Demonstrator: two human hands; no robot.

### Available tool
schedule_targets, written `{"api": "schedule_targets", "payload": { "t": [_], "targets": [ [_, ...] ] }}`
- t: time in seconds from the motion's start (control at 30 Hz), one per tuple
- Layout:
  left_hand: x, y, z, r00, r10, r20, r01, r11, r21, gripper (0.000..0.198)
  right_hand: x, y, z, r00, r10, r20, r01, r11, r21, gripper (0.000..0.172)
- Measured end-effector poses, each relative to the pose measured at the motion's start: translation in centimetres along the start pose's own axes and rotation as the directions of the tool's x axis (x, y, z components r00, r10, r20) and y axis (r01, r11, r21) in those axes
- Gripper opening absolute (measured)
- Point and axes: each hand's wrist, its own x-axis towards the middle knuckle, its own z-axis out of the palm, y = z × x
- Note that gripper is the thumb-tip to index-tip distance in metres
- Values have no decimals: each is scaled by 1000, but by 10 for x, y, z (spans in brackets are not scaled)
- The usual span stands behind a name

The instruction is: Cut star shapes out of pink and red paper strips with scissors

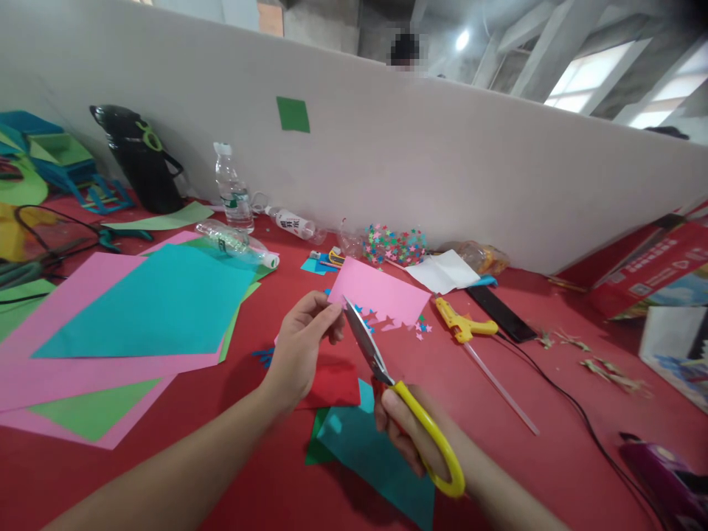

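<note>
My left hand point(304, 339) is closed, its thumb and fingertips pinched at the left corner of a pink sheet of paper point(381, 287). Star-shaped notches run along the sheet's lower edge. My right hand point(409, 428) grips a pair of scissors point(431, 435) with yellow handles, blades pointing up and left. The blade tips lie at the paper's corner, close to my left thumb. Small pink and blue paper stars point(423, 327) are scattered by the sheet. Beneath my hands are a red piece of paper point(337, 385) and a teal sheet point(381, 457).
Large coloured sheets point(149, 295) are stacked at left, with an empty plastic bottle point(235, 243) on them. A yellow glue gun point(464, 322), its cord and a black phone point(501, 313) lie right. Star-filled clear plastic point(394, 243) and a black flask point(141, 158) stand along the white partition point(470, 162).
</note>
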Motion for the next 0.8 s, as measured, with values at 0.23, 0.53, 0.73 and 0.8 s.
{"api": "schedule_targets", "payload": {
  "t": [0.23, 0.53, 0.73, 0.8],
  "targets": [
    [2, 0, -1, 1000, -8, 5, 8, 1000, 23, 15, 1, -5, -2, 995, 91, -36, -94, 992, -81, 52],
    [2, 0, -1, 999, 29, 19, -29, 999, 30, 15, 0, -1, 0, 994, 73, -78, -80, 993, -88, 52],
    [0, 2, 0, 999, -19, 26, 21, 997, -69, 12, 0, 1, 0, 997, 55, -47, -58, 996, -61, 53],
    [-1, 3, 1, 999, -27, 22, 29, 996, -82, 12, 0, 1, -1, 998, 37, -52, -40, 997, -60, 53]
  ]
}}
